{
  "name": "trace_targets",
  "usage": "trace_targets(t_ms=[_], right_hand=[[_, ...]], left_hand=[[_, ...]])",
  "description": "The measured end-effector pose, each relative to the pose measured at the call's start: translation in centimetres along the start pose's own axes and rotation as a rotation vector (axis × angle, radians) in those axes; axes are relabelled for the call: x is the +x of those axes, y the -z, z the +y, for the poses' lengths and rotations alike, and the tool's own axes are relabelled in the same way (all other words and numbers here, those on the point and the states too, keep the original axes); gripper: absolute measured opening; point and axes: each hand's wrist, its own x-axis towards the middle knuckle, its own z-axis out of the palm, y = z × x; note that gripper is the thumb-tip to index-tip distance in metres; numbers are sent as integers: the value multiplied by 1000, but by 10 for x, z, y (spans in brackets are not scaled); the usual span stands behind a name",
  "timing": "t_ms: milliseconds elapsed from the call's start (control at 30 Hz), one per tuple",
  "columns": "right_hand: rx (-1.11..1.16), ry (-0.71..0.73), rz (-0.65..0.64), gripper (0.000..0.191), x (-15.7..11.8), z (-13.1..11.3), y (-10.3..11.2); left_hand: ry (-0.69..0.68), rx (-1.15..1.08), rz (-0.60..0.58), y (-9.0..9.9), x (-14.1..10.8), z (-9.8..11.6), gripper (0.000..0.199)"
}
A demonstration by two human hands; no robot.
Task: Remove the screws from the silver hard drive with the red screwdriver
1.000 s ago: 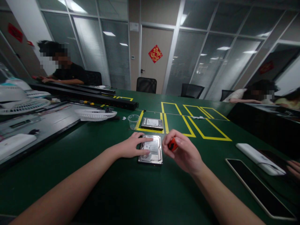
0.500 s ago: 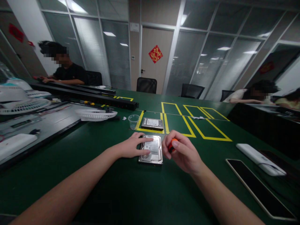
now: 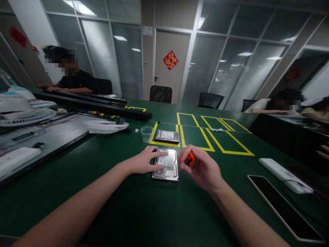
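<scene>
A silver hard drive (image 3: 170, 168) lies label up on the green table in front of me. My left hand (image 3: 146, 160) rests on its left side, thumb and forefinger stretched apart across the top. Beside the drive's right edge, my right hand (image 3: 202, 166) is closed round the orange-and-black handle of what looks like a screwdriver (image 3: 190, 159). Its shaft and tip are hidden by the fingers. Just beyond, a second hard drive (image 3: 167, 136) sits inside a yellow-taped rectangle, with a clear plastic cup (image 3: 147, 134) at its left.
Fan parts (image 3: 105, 126) and a large metal panel (image 3: 56, 133) crowd the left. A phone (image 3: 282, 206) and a white power bank-like block (image 3: 285, 175) lie at right. Several co-workers sit around the table; one person's hand (image 3: 324, 152) shows at the right edge.
The orange handle has turned and tilted in my right hand, and its fingers have shifted slightly. My left hand and the drive stay put. Another person's hand has appeared at the right edge.
</scene>
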Motion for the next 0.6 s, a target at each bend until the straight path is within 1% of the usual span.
trace_targets(t_ms=[267,467,600], right_hand=[[-18,30,-7,19,-1,3,1],[-26,39,-14,18,0,4,0],[-23,20,-6,16,-1,3,0]], left_hand=[[-21,24,28,-4,2,-4,70],[-37,33,36,-5,2,-7,71],[-33,29,38,-5,2,-6,72]])
